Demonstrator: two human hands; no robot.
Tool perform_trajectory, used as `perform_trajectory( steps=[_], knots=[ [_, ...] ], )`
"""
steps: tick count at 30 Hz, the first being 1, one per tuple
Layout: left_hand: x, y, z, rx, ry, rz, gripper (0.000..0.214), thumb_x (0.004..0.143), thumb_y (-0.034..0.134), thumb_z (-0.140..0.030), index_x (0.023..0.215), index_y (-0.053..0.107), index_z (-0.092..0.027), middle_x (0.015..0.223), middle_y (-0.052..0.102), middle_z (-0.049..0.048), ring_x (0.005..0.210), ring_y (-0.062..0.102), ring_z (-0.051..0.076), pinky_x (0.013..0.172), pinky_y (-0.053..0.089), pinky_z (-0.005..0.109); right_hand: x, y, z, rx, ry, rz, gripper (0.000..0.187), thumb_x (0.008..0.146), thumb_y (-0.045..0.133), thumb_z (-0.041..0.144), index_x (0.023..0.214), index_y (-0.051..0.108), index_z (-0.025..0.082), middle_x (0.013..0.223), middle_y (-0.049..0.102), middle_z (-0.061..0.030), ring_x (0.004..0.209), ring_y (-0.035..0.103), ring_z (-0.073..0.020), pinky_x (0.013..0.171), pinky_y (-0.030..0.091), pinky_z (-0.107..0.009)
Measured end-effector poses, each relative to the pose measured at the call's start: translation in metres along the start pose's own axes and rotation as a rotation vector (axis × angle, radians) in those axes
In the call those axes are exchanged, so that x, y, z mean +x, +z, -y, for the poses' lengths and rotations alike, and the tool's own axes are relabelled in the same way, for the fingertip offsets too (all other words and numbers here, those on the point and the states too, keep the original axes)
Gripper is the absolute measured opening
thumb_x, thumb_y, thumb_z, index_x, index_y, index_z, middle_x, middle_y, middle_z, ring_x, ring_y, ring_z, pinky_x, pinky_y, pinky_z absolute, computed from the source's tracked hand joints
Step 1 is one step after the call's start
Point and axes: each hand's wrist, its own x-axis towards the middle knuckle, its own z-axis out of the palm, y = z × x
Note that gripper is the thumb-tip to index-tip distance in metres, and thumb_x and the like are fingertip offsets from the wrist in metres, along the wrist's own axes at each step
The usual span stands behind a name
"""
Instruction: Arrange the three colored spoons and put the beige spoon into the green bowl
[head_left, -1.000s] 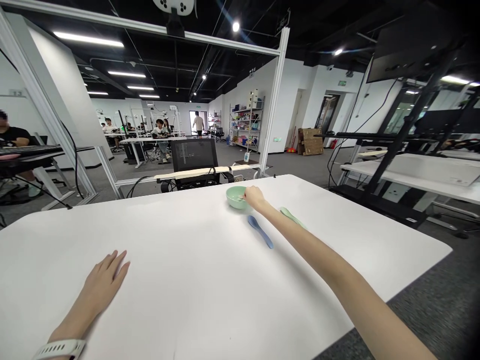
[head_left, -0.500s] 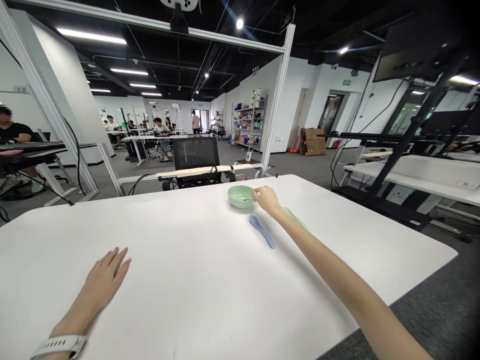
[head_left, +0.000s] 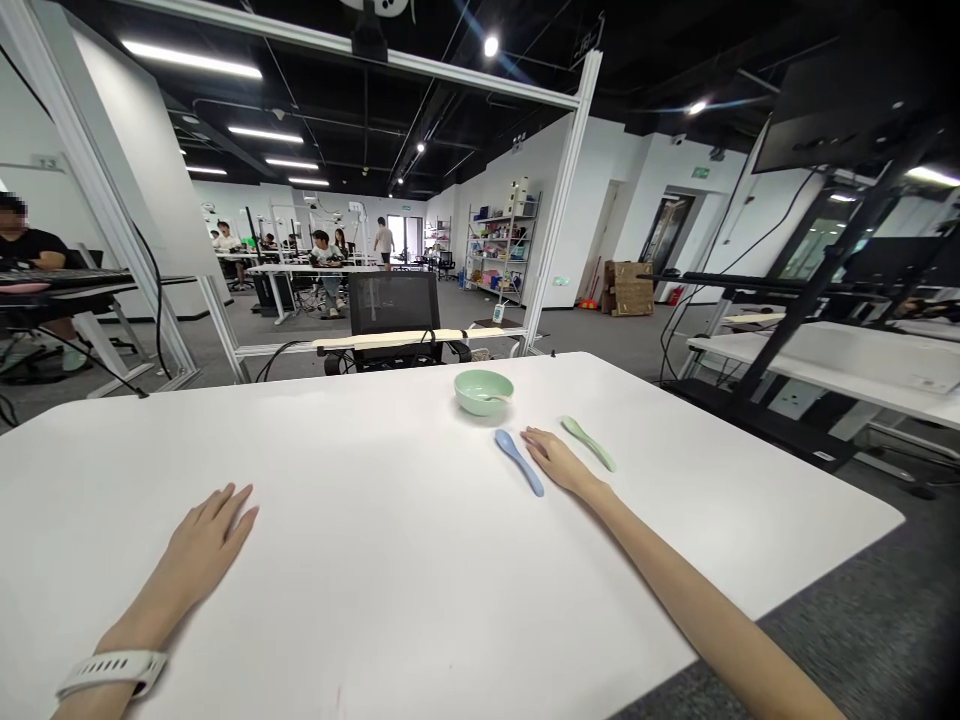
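Note:
A pale green bowl [head_left: 484, 391] stands near the far edge of the white table [head_left: 390, 560], with something small inside it. In front of it lie a blue spoon [head_left: 519, 461] and a green spoon [head_left: 588, 442]. My right hand [head_left: 556, 460] rests flat on the table between the two spoons, fingers stretched out, holding nothing, close beside the blue spoon. My left hand [head_left: 206, 538] lies flat and open on the table at the near left, a white watch band on its wrist.
A black chair [head_left: 394, 315] stands behind the table's far edge. An aluminium frame post [head_left: 559, 210] rises at the back right. Another white desk [head_left: 840, 360] with black stands is on the right. People sit at desks far back and at the left.
My right hand has drawn back from the bowl's rim toward me and now lies between the two spoons. The left hand has stayed put.

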Motion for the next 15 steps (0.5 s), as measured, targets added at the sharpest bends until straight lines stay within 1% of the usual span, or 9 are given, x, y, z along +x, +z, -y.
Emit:
perform_trajectory(
  steps=[5,10,13,15],
  knots=[
    [0.001,0.001,0.002,0.011,0.005,-0.004,0.082,0.09,0.026,-0.06,0.145,0.059,-0.009,0.156,0.057,0.0199,0.148,0.05,0.037,0.121,0.041,0.053,0.0,-0.001,0.003,0.028,0.009,-0.013,0.044,0.105,0.042,0.028,0.133,0.071,0.011,0.147,0.063,-0.0208,0.143,0.055,-0.0313,0.121,0.04,-0.048],
    [0.002,0.001,0.001,0.016,0.013,-0.005,0.079,0.09,0.027,-0.058,0.144,0.06,-0.01,0.154,0.059,0.0201,0.146,0.051,0.036,0.12,0.042,0.053,0.001,-0.003,0.003,0.021,0.016,-0.013,0.042,0.104,0.043,0.026,0.131,0.073,0.013,0.145,0.065,-0.0187,0.141,0.057,-0.0305,0.121,0.041,-0.046],
    [0.002,0.002,0.001,0.024,0.022,-0.027,0.076,0.09,0.029,-0.055,0.144,0.06,-0.012,0.153,0.06,0.0188,0.146,0.052,0.035,0.12,0.042,0.054,0.012,-0.011,0.005,0.008,0.038,-0.079,0.042,0.102,0.042,0.021,0.131,0.072,0.014,0.142,0.067,-0.0179,0.136,0.06,-0.0295,0.118,0.042,-0.044],
    [0.002,0.003,0.002,0.027,0.02,-0.025,0.077,0.089,0.029,-0.056,0.144,0.06,-0.012,0.154,0.059,0.0186,0.147,0.051,0.035,0.12,0.042,0.053,0.028,-0.021,0.012,-0.006,0.048,-0.147,0.043,0.103,0.04,0.019,0.132,0.071,0.013,0.138,0.069,-0.0177,0.131,0.062,-0.0282,0.115,0.044,-0.042]
  ],
)
